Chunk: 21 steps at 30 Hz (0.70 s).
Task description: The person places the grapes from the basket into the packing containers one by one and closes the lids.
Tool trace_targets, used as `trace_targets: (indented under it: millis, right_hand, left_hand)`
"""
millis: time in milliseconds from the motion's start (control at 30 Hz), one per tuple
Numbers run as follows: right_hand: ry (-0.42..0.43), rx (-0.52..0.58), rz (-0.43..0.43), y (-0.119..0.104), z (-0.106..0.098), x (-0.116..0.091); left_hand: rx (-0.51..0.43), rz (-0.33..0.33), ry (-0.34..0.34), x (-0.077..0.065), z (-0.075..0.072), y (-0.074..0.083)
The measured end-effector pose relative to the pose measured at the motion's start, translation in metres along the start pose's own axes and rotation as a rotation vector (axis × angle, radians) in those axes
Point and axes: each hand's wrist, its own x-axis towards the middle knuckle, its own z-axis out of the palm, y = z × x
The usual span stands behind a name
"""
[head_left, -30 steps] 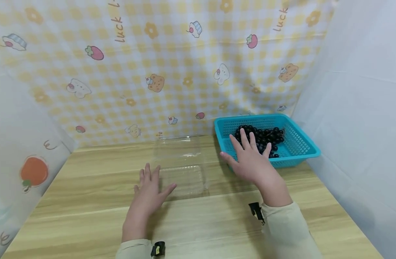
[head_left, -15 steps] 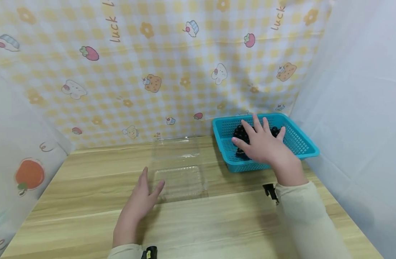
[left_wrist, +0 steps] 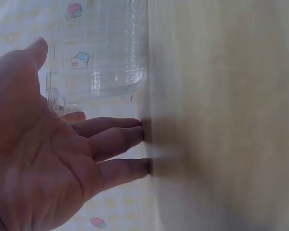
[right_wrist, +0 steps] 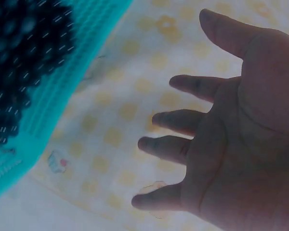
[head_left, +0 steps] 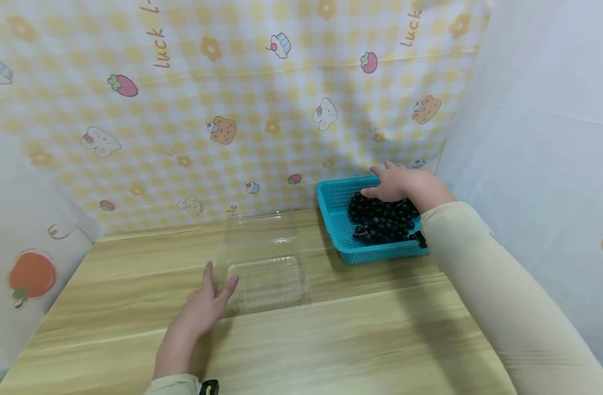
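A clear plastic clamshell box (head_left: 269, 282) lies with its lid folded back on the table. My left hand (head_left: 198, 312) is at its left edge, fingers loosely extended; in the left wrist view some fingertips (left_wrist: 143, 166) touch the tabletop, and the thumb and index finger lie by the box's corner (left_wrist: 55, 96). Whether they touch it I cannot tell. To the right, a turquoise basket (head_left: 338, 227) holds dark grapes (head_left: 380, 222). My right hand (head_left: 405, 184) hovers over the basket's back part, empty. In the right wrist view its fingers (right_wrist: 176, 120) are spread, apart from the grapes (right_wrist: 24, 62).
A yellow checked cloth (head_left: 262, 82) hangs directly behind the box and basket. White sheets (head_left: 538, 137) close off both sides. Bare wood tabletop (head_left: 306, 351) lies in front of the box.
My right hand has moved farther back and right over the basket, uncovering more grapes. My left hand has shifted slightly left and down along the box's edge. The view has turned a little right.
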Motion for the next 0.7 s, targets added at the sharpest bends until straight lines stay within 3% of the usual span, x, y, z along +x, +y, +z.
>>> trace_targets:
  millis: [267,567,700]
  right_hand:
    - [-0.067,-0.004,-0.060,0.020,0.003,0.037]
    - [-0.026,0.043,-0.080,0.041,0.027,0.074]
    - [-0.048,0.065,-0.054,0.050,0.036,0.088]
  left_hand:
    - [0.044,-0.054,-0.021,0.006,-0.008,0.004]
    - [0.055,-0.063,-0.041,0.003,-0.011,0.002]
    - [0.032,-0.051,-0.038,0.002,-0.010,0.001]
